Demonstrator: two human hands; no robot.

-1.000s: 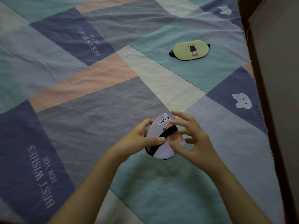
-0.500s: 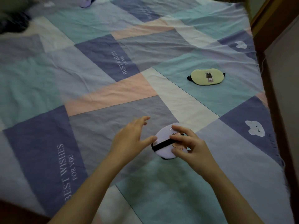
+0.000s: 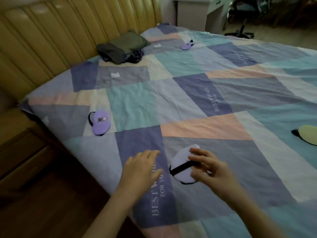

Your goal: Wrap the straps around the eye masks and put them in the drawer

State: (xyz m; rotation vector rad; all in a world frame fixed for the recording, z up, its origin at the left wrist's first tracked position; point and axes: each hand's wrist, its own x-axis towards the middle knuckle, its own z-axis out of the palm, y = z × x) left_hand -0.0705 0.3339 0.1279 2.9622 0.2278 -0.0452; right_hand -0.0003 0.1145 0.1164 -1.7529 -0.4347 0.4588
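Observation:
A pale lilac eye mask (image 3: 181, 169), folded with its black strap wound across it, is pinched in my right hand (image 3: 206, 169) just above the patchwork bed cover (image 3: 188, 103). Beside it to the left, my left hand (image 3: 142, 169) hovers with fingers spread and holds nothing. A purple eye mask (image 3: 100, 122) with a loose black strap lies flat near the bed's left edge. Another purple mask (image 3: 187, 45) lies far back by the headboard. A yellow-green mask (image 3: 307, 136) shows partly at the right edge. No drawer front is clearly seen.
A padded yellow headboard (image 3: 68, 35) runs along the back left. Folded dark clothes (image 3: 123, 47) lie against it. A wooden nightstand (image 3: 18, 148) stands at the left below the bed edge, over dark wood floor. A white cabinet (image 3: 192, 12) and an office chair (image 3: 241, 16) stand beyond the bed.
My left hand let go of the lilac mask and moved left, now open. The right hand keeps the wrapped mask. My view swung up and left, revealing the headboard, nightstand and purple masks.

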